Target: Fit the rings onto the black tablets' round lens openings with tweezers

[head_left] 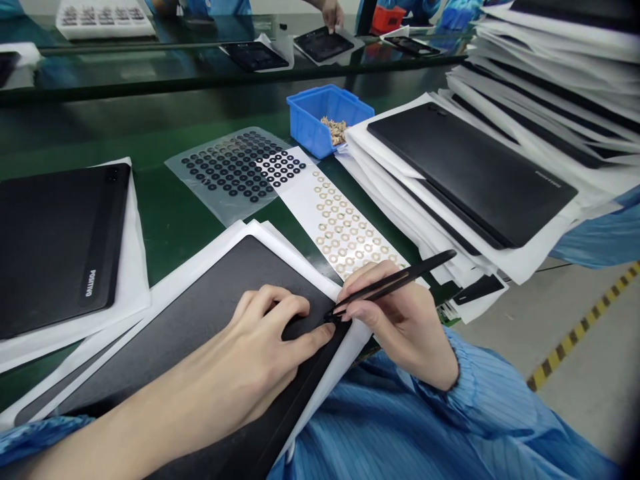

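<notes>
Directly beneath the left hand: black panel, flat on white sheets on the bench. Left hand palm-down on the panel, fingers loosely bent, thumb spread toward the panel's edge; nothing visibly grasped. In the right hand, in a pinch grip: black tweezers, tips at the panel's edge, just beside the left thumb. At the tips: small dark bit, part of the panel or separate, impossible to tell

Step in hand, by judgement: fine tweezer work at the panel's edge, panel steadied by the left hand. Next move, by judgement: keep panel still, guide tips precisely, avoid scratching the surface

Just beyond the right hand: white label sheet with pale rings, overlapping clear film with black rings. Farther beyond both hands: blue bin with small brass-coloured parts. Right of the right hand: panel stack, interleaved with sheets. Left of the left hand: second panel, marked POSITIVO. Well beyond both: co-worker's hand
</notes>
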